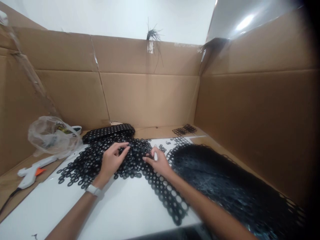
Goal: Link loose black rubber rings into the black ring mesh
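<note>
My left hand (pixel 111 162), with a pale band on the wrist, is over a heap of small black rings (pixel 86 163). Its thumb and forefinger come close together in a pinch; what lies between the tips is too small to make out. Opposite it, my right hand (pixel 161 164) has its fingers curled and pinched near the heap's right side. A small white piece (pixel 155 155) shows at its fingers, and I cannot tell what it is. Below the right hand runs a strip of joined black rings (pixel 166 196) on the white board (pixel 120 206).
Right of my arm lies a large dark mesh of rings (pixel 225 180). A rolled black dotted piece (pixel 110 132) sits behind the heap. At left are a clear plastic bag (pixel 47 136) and a white glue gun (pixel 30 173) with a cord. Cardboard walls (pixel 147 96) enclose the board.
</note>
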The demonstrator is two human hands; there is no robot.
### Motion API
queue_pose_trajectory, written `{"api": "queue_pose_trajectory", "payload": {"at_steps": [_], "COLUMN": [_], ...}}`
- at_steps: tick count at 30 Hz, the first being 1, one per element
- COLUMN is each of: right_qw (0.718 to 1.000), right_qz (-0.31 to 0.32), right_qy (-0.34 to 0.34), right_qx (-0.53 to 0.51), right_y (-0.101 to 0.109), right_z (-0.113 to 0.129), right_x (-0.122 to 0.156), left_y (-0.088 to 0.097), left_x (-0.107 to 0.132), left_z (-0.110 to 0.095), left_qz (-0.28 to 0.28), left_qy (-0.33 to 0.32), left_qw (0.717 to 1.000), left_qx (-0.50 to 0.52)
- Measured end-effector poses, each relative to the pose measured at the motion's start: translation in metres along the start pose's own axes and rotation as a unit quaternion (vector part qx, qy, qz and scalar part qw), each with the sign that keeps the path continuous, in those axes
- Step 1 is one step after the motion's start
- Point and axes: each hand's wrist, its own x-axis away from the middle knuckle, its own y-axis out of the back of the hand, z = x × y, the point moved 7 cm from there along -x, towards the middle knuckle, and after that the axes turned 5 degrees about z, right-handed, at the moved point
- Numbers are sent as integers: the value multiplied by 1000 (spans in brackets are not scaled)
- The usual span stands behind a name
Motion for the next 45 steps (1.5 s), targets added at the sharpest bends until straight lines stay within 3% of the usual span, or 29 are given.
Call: {"api": "queue_pose_trajectory", "payload": {"at_steps": [4, 7, 10, 16, 23, 26, 30, 33, 36, 40, 42, 45], "right_qw": [989, 980, 970, 980, 998, 998, 997, 996, 998, 999, 998, 990], "right_qz": [7, 40, 75, 72, 61, 61, 56, 44, 22, 23, 26, 40], "right_qy": [-37, -50, -66, -39, 17, 15, -1, -14, -28, -28, -31, -43], "right_qx": [-141, -186, -223, -179, -28, -25, -62, -74, -46, -31, -58, -130], "right_y": [-2, -4, -7, -7, -1, -1, 1, 4, 10, 11, 11, 8], "right_z": [-4, 1, 3, 10, 31, 28, 18, 12, 8, 4, 1, -3], "right_x": [0, 1, 3, 4, 6, 5, 3, 0, -2, -6, -7, -7], "left_y": [-34, -45, -46, -49, -51, -44, -14, 2, -4, -41, -56, -64], "left_x": [16, 22, 22, 25, 26, 20, 7, -1, 1, 16, 25, 30], "left_z": [-36, -38, -33, -30, -29, -18, 8, 16, 6, -24, -32, -33], "left_qz": [108, 140, 131, 143, 138, 92, 1, -10, 25, 143, 182, 199], "left_qy": [-121, -131, -124, -137, -98, -49, 14, 18, -10, -90, -111, -109], "left_qw": [987, 982, 984, 980, 986, 994, 999, 998, 998, 984, 974, 971], "left_qx": [1, -4, 4, -12, -11, -19, -49, -66, -62, -61, -77, -79]}}
